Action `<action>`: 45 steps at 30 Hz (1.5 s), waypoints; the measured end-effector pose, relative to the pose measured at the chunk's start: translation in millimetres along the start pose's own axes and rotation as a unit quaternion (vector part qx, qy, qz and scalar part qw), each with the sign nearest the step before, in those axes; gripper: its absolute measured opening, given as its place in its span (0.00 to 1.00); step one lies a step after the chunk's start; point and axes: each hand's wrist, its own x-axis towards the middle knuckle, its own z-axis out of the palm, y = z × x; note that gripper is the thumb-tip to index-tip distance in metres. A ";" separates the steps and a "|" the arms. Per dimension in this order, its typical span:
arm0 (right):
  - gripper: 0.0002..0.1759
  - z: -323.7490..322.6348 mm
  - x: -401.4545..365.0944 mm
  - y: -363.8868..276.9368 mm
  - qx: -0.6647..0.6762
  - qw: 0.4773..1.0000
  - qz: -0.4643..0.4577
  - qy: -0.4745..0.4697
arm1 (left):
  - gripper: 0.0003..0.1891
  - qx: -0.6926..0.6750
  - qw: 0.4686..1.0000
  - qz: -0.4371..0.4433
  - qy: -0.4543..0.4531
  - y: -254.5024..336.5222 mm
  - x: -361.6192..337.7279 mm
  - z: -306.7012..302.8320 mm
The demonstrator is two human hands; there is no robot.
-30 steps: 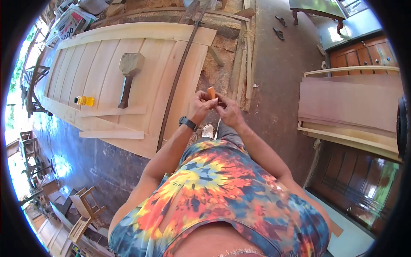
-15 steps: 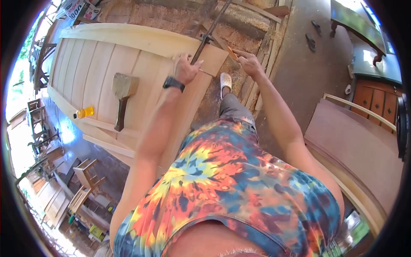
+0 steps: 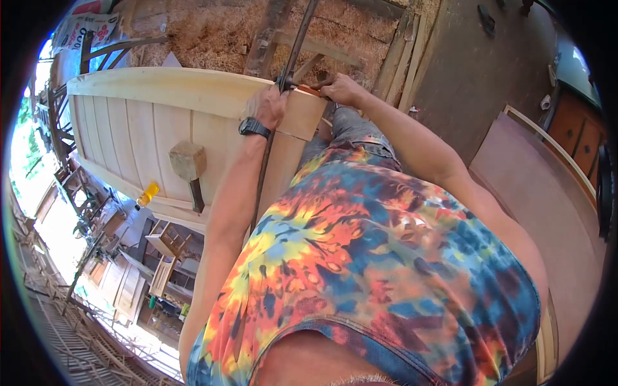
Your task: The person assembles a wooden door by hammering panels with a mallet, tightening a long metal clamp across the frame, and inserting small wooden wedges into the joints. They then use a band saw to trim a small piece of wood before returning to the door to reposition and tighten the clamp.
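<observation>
A wooden panel door (image 3: 141, 122) of pale boards lies flat, with a long dark metal bar clamp (image 3: 299, 45) running across its end. My left hand (image 3: 265, 108) is closed around the clamp by its jaw, at the frame's corner. A small orange piece (image 3: 309, 91), thin and flat-looking, sits against the door's end edge beside the jaw. My right hand (image 3: 342, 90) pinches it from the right; the fingertips are partly hidden. On the panel rests a wooden mallet (image 3: 187, 161), and a yellow bottle (image 3: 148, 194) lies near the lower rail.
Sawdust and timber pieces (image 3: 322, 48) cover the floor beyond the door. A large flat board (image 3: 534, 212) leans at the right, near a dark brown cabinet (image 3: 573, 132). Wooden stools (image 3: 168, 241) stand at the lower left. A sandal (image 3: 486, 20) lies on the floor.
My right hand has brought the orange piece left to the door's end edge, next to the clamp jaw. My left hand stays at the clamp. The view has shifted and my body leans closer.
</observation>
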 end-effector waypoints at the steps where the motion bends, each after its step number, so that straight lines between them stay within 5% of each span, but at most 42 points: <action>1: 0.21 -0.3 -1.8 -1.5 0.018 1.000 0.017 -0.007 | 0.16 0.002 1.000 -0.002 0.007 2.6 0.1 -1.4; 4: 0.22 -2.2 -5.0 -5.8 -0.047 0.994 -0.079 -0.052 | 0.15 -0.012 1.000 0.004 0.025 -6.5 2.3 9.6; 7: 0.22 2.4 1.4 -3.1 0.014 0.998 0.044 -0.044 | 0.15 -0.036 0.998 0.022 0.043 -10.4 16.1 15.7; 15: 0.25 1.6 15.6 -22.0 0.012 0.997 0.027 -0.076 | 0.17 -0.039 0.998 0.038 -0.021 -1.6 29.4 -19.4; 17: 0.26 5.9 15.4 -28.7 0.015 0.997 0.026 -0.064 | 0.15 -0.033 0.995 -0.034 -0.082 5.7 22.8 -26.5; 22: 0.22 24.9 23.2 -14.6 0.146 0.989 0.001 0.025 | 0.13 -0.012 0.995 -0.047 -0.091 5.7 -8.2 -8.2; 25: 0.23 37.3 32.9 -4.7 0.236 0.971 0.038 -0.013 | 0.13 0.023 0.997 -0.041 -0.053 11.1 -17.1 -4.9; 34: 0.25 44.0 38.4 5.2 0.195 0.980 0.000 0.043 | 0.13 0.071 0.993 -0.056 -0.074 16.1 -14.6 -8.1; 45: 0.23 48.1 39.8 0.0 0.160 0.987 -0.007 0.006 | 0.12 0.103 0.990 -0.056 -0.085 7.7 -19.4 -3.4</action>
